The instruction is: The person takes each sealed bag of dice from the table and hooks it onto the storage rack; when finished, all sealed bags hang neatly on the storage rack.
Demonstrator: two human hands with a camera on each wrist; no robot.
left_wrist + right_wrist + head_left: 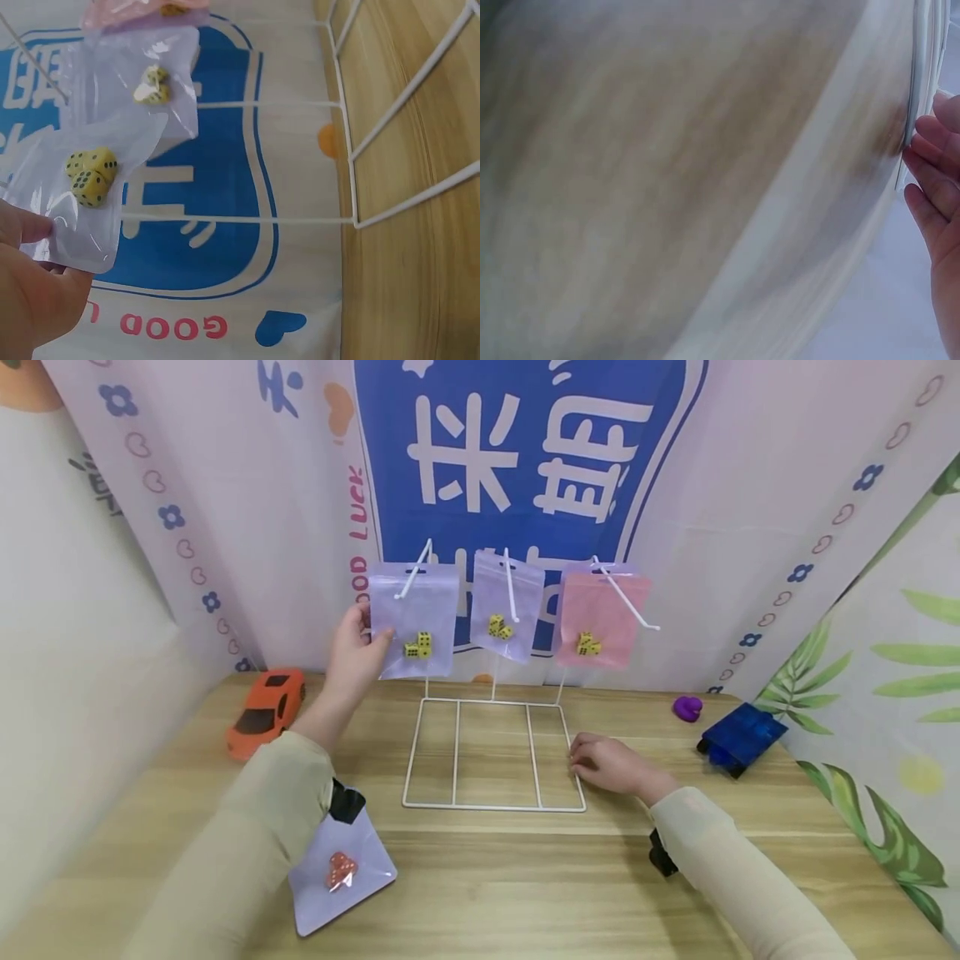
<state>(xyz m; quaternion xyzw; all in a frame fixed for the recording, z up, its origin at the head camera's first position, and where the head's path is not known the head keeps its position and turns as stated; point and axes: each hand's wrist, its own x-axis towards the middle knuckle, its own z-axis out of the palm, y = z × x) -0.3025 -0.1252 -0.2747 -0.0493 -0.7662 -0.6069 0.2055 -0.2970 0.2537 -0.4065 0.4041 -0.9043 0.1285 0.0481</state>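
Note:
A white wire display rack (pixel 493 807) stands on the table with three hooks holding clear-front zip bags. My left hand (pixel 358 647) pinches the lower left edge of the lilac bag (pixel 390 602) on the left hook, thumb in front. Yellow dice (pixel 91 176) show inside it. Another lilac bag (pixel 517 589) hangs from the middle hook and a pink bag (pixel 622 610) from the right one, both with yellow dice. Down at the rack's base, my right hand (pixel 606 763) holds the right side wire with bent fingers; its fingertips (pixel 916 196) meet the wire.
A lilac bag with red dice (pixel 367 872) lies by my left forearm. An orange toy car (pixel 266 714) sits at the left. Toward the back right are a purple toy (pixel 687 708) and a dark blue object (pixel 742 737). A printed cloth (pixel 720 527) hangs behind the rack.

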